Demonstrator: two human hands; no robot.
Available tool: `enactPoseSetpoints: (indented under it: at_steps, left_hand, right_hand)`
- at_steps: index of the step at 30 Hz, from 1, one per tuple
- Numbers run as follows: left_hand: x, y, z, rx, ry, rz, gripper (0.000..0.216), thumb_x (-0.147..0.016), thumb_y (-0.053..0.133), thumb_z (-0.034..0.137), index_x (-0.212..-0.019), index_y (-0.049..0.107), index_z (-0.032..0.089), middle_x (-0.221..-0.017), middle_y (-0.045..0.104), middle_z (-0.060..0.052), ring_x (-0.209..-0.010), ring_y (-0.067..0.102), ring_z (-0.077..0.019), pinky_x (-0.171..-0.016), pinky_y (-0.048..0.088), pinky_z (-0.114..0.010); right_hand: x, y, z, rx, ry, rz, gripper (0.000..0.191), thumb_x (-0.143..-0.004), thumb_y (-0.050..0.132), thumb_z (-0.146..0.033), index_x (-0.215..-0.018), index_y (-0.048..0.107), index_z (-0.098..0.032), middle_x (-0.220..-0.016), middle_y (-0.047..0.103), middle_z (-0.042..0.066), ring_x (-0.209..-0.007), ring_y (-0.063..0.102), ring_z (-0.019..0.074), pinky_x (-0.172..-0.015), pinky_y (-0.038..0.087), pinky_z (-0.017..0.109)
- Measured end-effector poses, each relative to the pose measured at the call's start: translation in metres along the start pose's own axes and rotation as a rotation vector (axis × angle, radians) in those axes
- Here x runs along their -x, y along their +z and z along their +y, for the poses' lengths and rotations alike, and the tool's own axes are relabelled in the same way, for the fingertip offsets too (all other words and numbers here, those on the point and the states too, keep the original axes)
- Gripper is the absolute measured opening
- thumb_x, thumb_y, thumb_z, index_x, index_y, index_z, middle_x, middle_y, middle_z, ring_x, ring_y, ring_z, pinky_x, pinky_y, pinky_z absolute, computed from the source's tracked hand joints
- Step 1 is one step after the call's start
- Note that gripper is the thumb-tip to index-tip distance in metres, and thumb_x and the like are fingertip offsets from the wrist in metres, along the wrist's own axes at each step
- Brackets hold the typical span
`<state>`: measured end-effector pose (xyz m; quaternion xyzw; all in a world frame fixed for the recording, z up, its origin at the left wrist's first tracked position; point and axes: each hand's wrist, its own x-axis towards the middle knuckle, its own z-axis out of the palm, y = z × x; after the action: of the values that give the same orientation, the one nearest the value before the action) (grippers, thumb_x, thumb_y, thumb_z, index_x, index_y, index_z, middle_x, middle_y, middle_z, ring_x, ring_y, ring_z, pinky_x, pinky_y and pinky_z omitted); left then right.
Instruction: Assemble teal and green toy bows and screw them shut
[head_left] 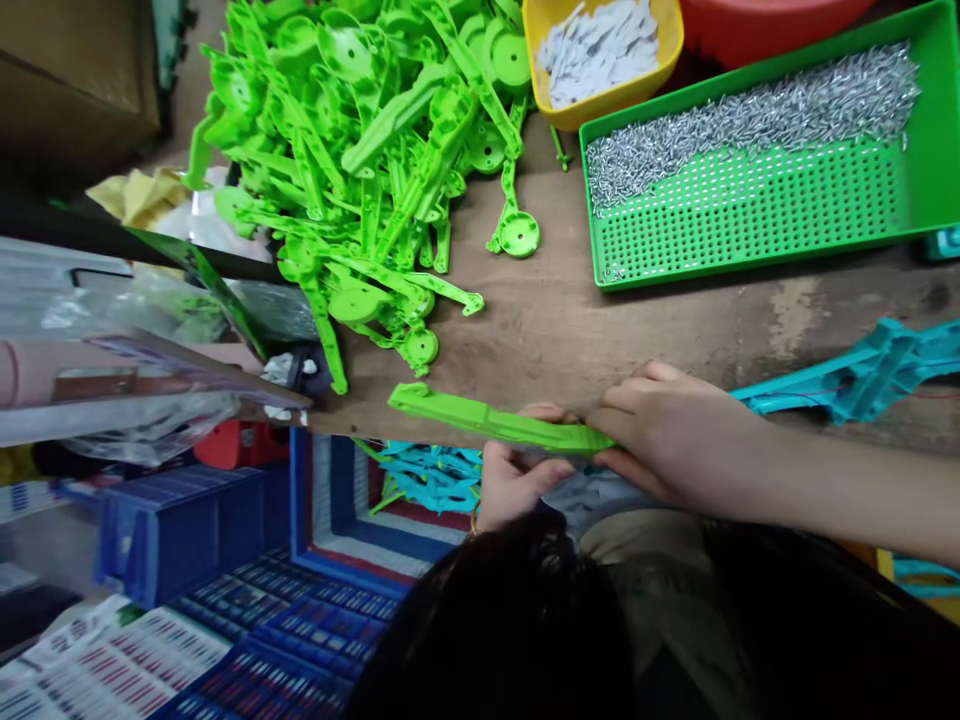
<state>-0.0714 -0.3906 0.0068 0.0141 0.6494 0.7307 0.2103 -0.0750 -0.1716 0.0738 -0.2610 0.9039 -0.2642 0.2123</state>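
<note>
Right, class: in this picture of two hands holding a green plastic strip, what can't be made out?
Head view throughout.
Left hand: palm and wrist hidden by dark hair.
Green strip: one end covered by the right hand.
Red tub: cut off by the top edge.
Grey pieces in the yellow bin: too small to identify.

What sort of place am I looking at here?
Likely an assembly workshop for plastic goods: a heap of green plastic parts, a green tray of small metal pins, and the left hand and right hand holding one green part.
</note>
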Motion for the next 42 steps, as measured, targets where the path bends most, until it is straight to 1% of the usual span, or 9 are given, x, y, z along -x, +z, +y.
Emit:
enactPoseSetpoints:
  at_steps: [4, 7, 13, 20, 24, 29, 34, 39, 42]
  left_hand:
    - [-0.006, -0.004, 0.011, -0.072, 0.139, -0.127, 0.027, -0.073, 0.077, 0.022, -0.098, 0.068, 0.022, -0.096, 0.066, -0.005, -0.093, 0.065, -0.0192, -0.084, 0.054, -0.033]
    - [-0.009, -0.003, 0.021, -0.198, 0.250, -0.209, 0.026, -0.074, 0.075, 0.017, -0.098, 0.068, 0.022, -0.095, 0.068, -0.005, -0.091, 0.066, -0.0174, -0.083, 0.055, -0.031]
    - [-0.009, 0.009, 0.030, -0.358, 0.375, -0.089, 0.018, -0.074, 0.076, 0.022, -0.088, 0.067, 0.020, -0.083, 0.069, -0.003, -0.078, 0.068, -0.0156, -0.072, 0.056, -0.028]
    - [-0.014, 0.003, 0.034, -0.270, 0.244, -0.102, 0.020, -0.075, 0.076, 0.026, -0.093, 0.069, 0.021, -0.089, 0.068, -0.004, -0.083, 0.067, -0.0164, -0.075, 0.055, -0.028]
    - [-0.018, 0.003, 0.032, -0.161, 0.185, 0.048, 0.023, -0.073, 0.077, 0.037, -0.084, 0.071, 0.018, -0.084, 0.067, -0.005, -0.081, 0.066, -0.0173, -0.075, 0.054, -0.029]
    - [-0.020, 0.012, 0.041, 0.155, 0.088, 0.215, 0.040, -0.069, 0.080, 0.045, -0.100, 0.067, 0.022, -0.088, 0.068, -0.002, -0.080, 0.066, -0.0151, -0.076, 0.054, -0.029]
    - [-0.025, 0.012, 0.061, 0.137, 0.194, 0.330, 0.024, -0.068, 0.081, 0.031, -0.076, 0.063, 0.018, -0.065, 0.063, 0.003, -0.065, 0.064, -0.0115, -0.071, 0.054, -0.027]
    - [-0.024, 0.012, 0.049, 0.161, 0.038, 0.266, 0.038, -0.066, 0.082, 0.042, -0.089, 0.064, 0.019, -0.076, 0.069, -0.001, -0.072, 0.068, -0.0151, -0.076, 0.055, -0.032]
    - [-0.021, 0.018, 0.040, 0.211, 0.033, 0.258, 0.042, -0.060, 0.086, 0.037, -0.091, 0.063, 0.019, -0.085, 0.070, -0.001, -0.078, 0.067, -0.0136, -0.078, 0.053, -0.028]
  right_hand:
    - [-0.003, 0.002, -0.009, 0.027, 0.005, 0.007, 0.031, -0.096, 0.045, -0.036, -0.106, 0.063, -0.014, -0.098, 0.068, 0.009, -0.091, 0.060, 0.0234, -0.078, 0.033, 0.037]
    - [-0.006, 0.003, -0.014, 0.017, -0.015, -0.009, 0.025, -0.095, 0.046, -0.029, -0.103, 0.064, -0.014, -0.096, 0.068, 0.009, -0.087, 0.061, 0.0230, -0.077, 0.033, 0.037]
    - [-0.011, 0.002, -0.013, -0.038, -0.043, 0.020, 0.019, -0.089, 0.048, -0.024, -0.088, 0.064, -0.014, -0.081, 0.066, 0.007, -0.080, 0.060, 0.0216, -0.077, 0.034, 0.037]
    - [-0.013, -0.006, -0.006, -0.041, -0.019, -0.022, 0.027, -0.095, 0.046, -0.035, -0.093, 0.064, -0.016, -0.090, 0.070, 0.007, -0.085, 0.064, 0.0220, -0.079, 0.038, 0.035]
    - [-0.013, -0.011, -0.003, 0.118, 0.081, -0.014, 0.038, -0.096, 0.042, -0.049, -0.097, 0.063, -0.017, -0.092, 0.072, 0.009, -0.079, 0.066, 0.0220, -0.063, 0.035, 0.030]
    - [-0.010, -0.002, -0.002, 0.321, 0.114, 0.160, 0.055, -0.101, 0.021, -0.047, -0.086, 0.064, -0.015, -0.081, 0.073, 0.011, -0.073, 0.068, 0.0228, -0.053, 0.025, 0.030]
    - [-0.004, 0.015, -0.002, 0.371, 0.080, 0.276, 0.055, -0.102, 0.021, -0.043, -0.079, 0.064, -0.016, -0.078, 0.073, 0.008, -0.072, 0.070, 0.0222, -0.053, 0.025, 0.031]
    - [-0.001, 0.015, 0.000, 0.387, 0.178, 0.244, 0.056, -0.101, 0.020, -0.043, -0.084, 0.066, -0.017, -0.076, 0.074, 0.009, -0.067, 0.069, 0.0207, -0.049, 0.018, 0.030]
    - [0.000, 0.007, -0.001, 0.369, 0.205, 0.209, 0.058, -0.101, 0.018, -0.044, -0.087, 0.066, -0.017, -0.078, 0.074, 0.009, -0.067, 0.069, 0.0208, -0.049, 0.019, 0.028]
